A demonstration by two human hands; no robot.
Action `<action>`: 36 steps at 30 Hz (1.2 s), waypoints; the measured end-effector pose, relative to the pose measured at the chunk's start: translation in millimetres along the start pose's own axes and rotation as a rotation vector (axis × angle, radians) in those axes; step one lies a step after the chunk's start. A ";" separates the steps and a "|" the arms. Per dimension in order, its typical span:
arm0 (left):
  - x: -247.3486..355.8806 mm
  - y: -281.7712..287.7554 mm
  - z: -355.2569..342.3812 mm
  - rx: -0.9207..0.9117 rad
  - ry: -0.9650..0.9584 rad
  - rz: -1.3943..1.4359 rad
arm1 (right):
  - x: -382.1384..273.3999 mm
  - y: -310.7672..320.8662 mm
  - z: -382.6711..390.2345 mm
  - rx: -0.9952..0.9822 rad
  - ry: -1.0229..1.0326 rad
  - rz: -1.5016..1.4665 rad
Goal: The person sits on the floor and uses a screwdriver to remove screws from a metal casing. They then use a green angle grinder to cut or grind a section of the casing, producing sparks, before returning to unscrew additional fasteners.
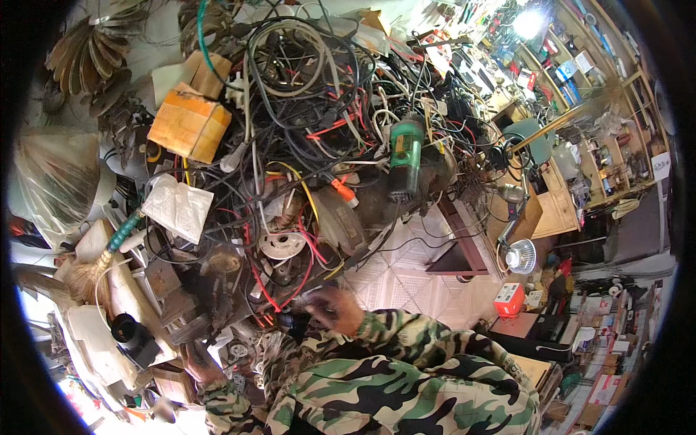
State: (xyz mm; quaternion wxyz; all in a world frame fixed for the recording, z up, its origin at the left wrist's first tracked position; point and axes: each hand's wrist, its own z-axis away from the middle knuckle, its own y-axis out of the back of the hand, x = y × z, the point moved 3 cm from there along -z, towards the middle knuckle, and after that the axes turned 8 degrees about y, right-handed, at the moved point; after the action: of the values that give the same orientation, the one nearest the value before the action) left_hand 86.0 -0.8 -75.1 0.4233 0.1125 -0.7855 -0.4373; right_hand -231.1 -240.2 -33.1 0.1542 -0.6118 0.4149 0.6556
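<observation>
Both my sleeves are camouflage-patterned and reach in from the lower edge. My right hand [337, 309] is above the near edge of a cluttered bench, close to red wires [262, 290]. Its fingers are dark and smeared, so I cannot make out a grip. Lower left, my left hand [203, 365] is beside a dark metal block [190, 332]; its fingers are too dim to read. Ahead of my hands lie a white round plastic part [283, 245] and an orange-tipped connector [344, 193]. A green power tool [406, 156] stands farther back.
Tangled cables [304, 80] cover the bench. An orange cardboard box [190, 122], a white packet [177, 208] and a brush [90, 279] are on the left. A lamp [520, 256] stands right of the tiled floor [406, 279]. Shelves [612, 145] line the far right.
</observation>
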 end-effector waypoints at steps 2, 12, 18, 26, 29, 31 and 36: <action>21.5 -2.4 -6.6 -0.122 0.199 -0.048 | 10.9 42.0 19.7 0.154 -0.114 0.011; 44.2 -11.5 -5.0 0.275 0.432 -0.635 | 6.2 264.1 -76.4 0.590 -0.254 0.363; 53.4 -19.6 9.3 0.246 0.528 -0.612 | 18.4 265.4 -116.6 0.273 -0.303 0.204; 62.5 -10.1 36.5 0.463 0.693 0.125 | 69.3 282.6 -103.6 0.507 -0.581 0.249; 50.9 -9.8 41.7 0.378 0.777 0.462 | 55.6 281.3 -113.8 0.358 -0.553 0.216; 60.6 -10.7 32.3 0.282 0.820 0.550 | 126.0 311.3 -119.1 0.369 -0.439 -0.021; 59.9 -7.5 14.1 0.201 0.678 0.573 | 142.7 327.1 -124.1 0.228 -0.550 -0.136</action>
State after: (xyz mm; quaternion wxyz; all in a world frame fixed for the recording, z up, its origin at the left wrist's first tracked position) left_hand 36.9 -29.7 -50.7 0.7474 0.0681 -0.6406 -0.1625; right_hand -408.6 -573.6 -38.1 0.3720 -0.4163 0.3864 0.7341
